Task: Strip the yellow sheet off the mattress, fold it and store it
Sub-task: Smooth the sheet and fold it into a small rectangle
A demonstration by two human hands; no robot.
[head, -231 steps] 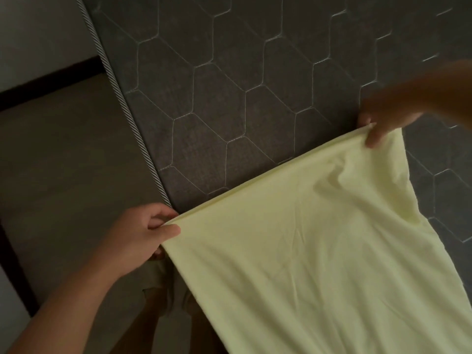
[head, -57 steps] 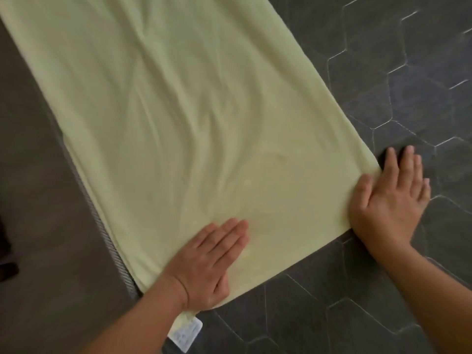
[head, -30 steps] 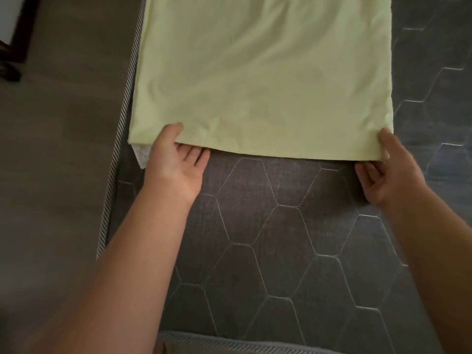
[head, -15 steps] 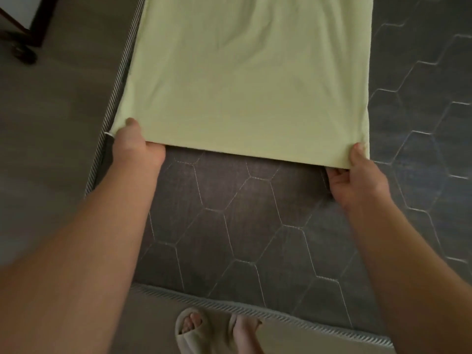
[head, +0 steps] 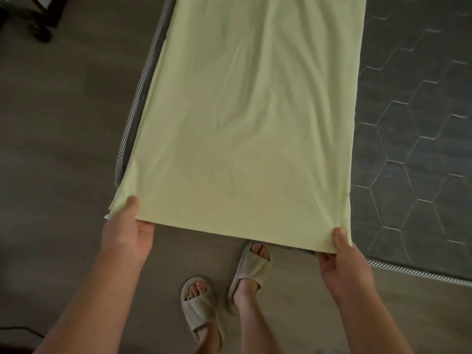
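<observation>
Right now I have the yellow sheet (head: 245, 129) by its near end, one corner in each hand. My left hand (head: 127, 233) pinches the near left corner, thumb on top of the cloth and the fingers curled under it; a small white bit of fabric pokes out just beside that thumb at the very corner. My right hand (head: 342, 259) pinches the near right corner the same way, thumb pressed on the top face, fingers tucked beneath the edge.

From my hands the sheet runs away as a long, narrow folded strip, out of the top of the view. Its near edge hangs past the foot of the mattress (head: 413, 139), over the floor (head: 63, 123), so the strip is lifted here and appears to lie on the mattress farther up. Soft creases run lengthwise down its middle. Its left edge follows the striped piping (head: 139, 95) on the mattress's left border and partly covers it; to the right, the dark grey quilted top with its hexagon stitching is bare.

Below the cloth I see my two feet in pale open-toed slippers (head: 201, 305) on the wood-look floor, the right one close against the mattress's foot edge. At upper left stands a dark furniture leg (head: 43, 21), well away from the bed.
</observation>
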